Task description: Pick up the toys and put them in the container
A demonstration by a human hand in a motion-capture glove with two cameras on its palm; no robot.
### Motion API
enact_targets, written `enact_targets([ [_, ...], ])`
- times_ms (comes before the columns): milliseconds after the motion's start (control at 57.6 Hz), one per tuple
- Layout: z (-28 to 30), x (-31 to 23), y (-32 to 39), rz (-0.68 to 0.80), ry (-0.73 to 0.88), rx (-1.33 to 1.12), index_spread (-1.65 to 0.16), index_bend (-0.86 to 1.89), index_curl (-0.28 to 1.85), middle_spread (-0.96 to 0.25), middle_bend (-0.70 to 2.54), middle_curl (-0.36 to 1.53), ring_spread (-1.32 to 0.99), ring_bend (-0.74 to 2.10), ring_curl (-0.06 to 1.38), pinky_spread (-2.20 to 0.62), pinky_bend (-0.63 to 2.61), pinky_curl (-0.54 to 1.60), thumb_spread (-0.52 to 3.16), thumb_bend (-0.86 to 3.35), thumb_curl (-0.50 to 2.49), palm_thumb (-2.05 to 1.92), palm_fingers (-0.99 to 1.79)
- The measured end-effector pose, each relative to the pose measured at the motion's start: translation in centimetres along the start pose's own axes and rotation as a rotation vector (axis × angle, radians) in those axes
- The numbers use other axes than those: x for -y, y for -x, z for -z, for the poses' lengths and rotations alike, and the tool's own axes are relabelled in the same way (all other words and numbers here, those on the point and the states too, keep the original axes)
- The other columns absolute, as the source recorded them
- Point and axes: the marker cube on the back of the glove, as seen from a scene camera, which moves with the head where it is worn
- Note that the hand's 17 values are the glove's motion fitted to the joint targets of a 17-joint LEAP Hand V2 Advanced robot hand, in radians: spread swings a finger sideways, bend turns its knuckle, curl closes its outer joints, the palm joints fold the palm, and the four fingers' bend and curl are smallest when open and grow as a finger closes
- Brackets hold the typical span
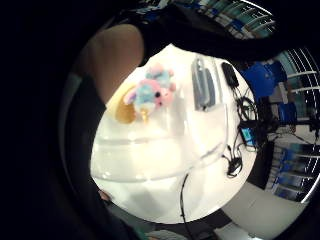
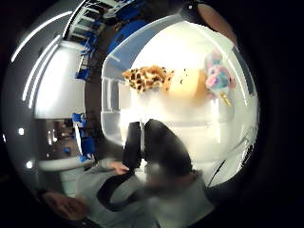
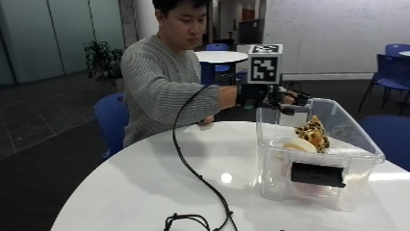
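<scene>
A clear plastic container (image 3: 359, 140) stands on the round white table (image 3: 160, 183). Inside lie a spotted plush (image 3: 313, 132), a tan round toy (image 3: 298, 144) and a pink-and-blue plush (image 1: 152, 92). The thumb side palm view shows all three together on the container floor: spotted plush (image 2: 145, 78), tan toy (image 2: 187, 85), pink-and-blue plush (image 2: 218, 78). My gloved right hand (image 3: 272, 98) hovers above the container's back rim, fingers relaxed, holding nothing. The bare left hand (image 3: 206, 122) rests at the table's far edge.
A black cable (image 3: 192, 168) runs from the glove across the table to its near edge. A black label (image 3: 317, 174) sits on the container's front wall. A grey device (image 1: 202, 82), a black device (image 1: 230, 75) and cables lie on the table beside the container. Blue chairs (image 3: 112, 118) surround the table.
</scene>
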Motion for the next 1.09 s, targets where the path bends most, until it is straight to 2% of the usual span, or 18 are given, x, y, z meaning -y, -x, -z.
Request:
enact_targets([
  [122,2.7,-5.5,-3.1,-0.05,-0.051,0.098,-0.41,0.34,0.59,-0.17,0.15,0.4,-0.13,0.12,0.52,0.05,0.85,0.32,1.3,-0.05,0.48,-0.07,-0.16],
  [243,2.7,-16.0,-2.6,0.094,-0.128,0.085,-0.41,0.35,0.57,-0.17,0.17,0.38,-0.1,0.12,0.47,0.06,0.78,0.3,1.39,-0.03,0.4,-0.06,-0.13],
  [382,2.6,-24.6,-6.2,-0.069,-0.242,-0.014,-0.42,0.37,0.56,-0.18,0.19,0.38,-0.1,0.13,0.41,0.06,0.69,0.28,1.46,-0.02,0.34,-0.04,-0.08],
  [504,1.2,-29.3,-6.4,-0.112,-0.259,-0.01,-0.42,0.38,0.55,-0.18,0.19,0.38,-0.1,0.14,0.38,0.06,0.65,0.28,1.49,-0.02,0.31,-0.04,-0.06],
  [643,-3.1,-34.3,-4.2,-0.08,-0.241,-0.018,-0.42,0.38,0.54,-0.18,0.19,0.38,-0.11,0.15,0.34,0.05,0.62,0.28,1.51,-0.02,0.28,-0.04,-0.05],
  [782,-9.0,-40.4,-0.6,-0.013,-0.158,-0.045,-0.42,0.39,0.54,-0.18,0.19,0.37,-0.11,0.15,0.31,0.05,0.58,0.28,1.52,-0.02,0.27,-0.03,-0.04],
  [886,-11.2,-44.3,0.8,-0.014,-0.107,-0.056,-0.41,0.39,0.53,-0.2,0.19,0.38,-0.13,0.15,0.29,0.04,0.57,0.28,1.53,-0.02,0.25,-0.03,-0.04],
  [1095,-11.4,-46.0,0.0,-0.067,-0.107,-0.039,-0.41,0.4,0.53,-0.23,0.19,0.38,-0.15,0.16,0.26,0.03,0.54,0.29,1.54,-0.01,0.24,-0.02,-0.02],
])
